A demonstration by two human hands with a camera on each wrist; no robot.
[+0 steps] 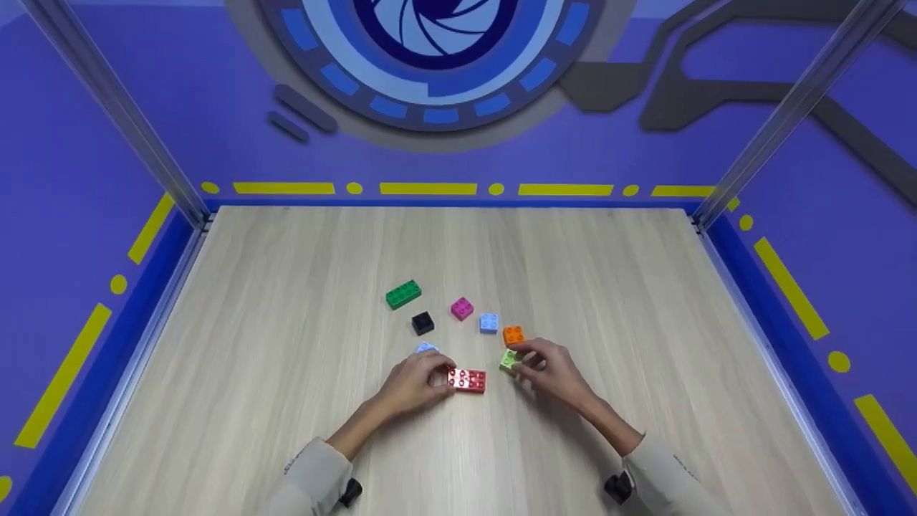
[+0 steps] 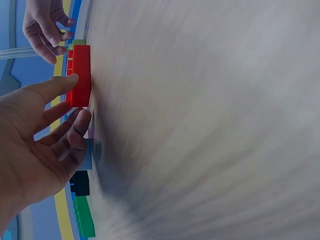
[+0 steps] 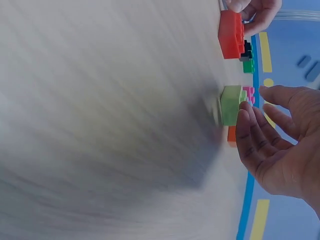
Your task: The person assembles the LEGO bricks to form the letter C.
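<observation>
My left hand pinches one end of a red eight-stud brick between thumb and index finger. In the left wrist view, the thumb lies on the near side of the red brick, with the other fingers loosely bent below. A small lime-green brick sits just right of the red one. Over it is my right hand, its fingers loosely bent. In the right wrist view, the thumb stands apart from the lime-green brick, while other fingertips overlap its edge.
Beyond the hands lie an orange brick, a light blue brick, a magenta brick, a black brick and a long green brick. Another light blue brick is partly hidden behind my left hand. Blue-purple walls enclose the wooden table.
</observation>
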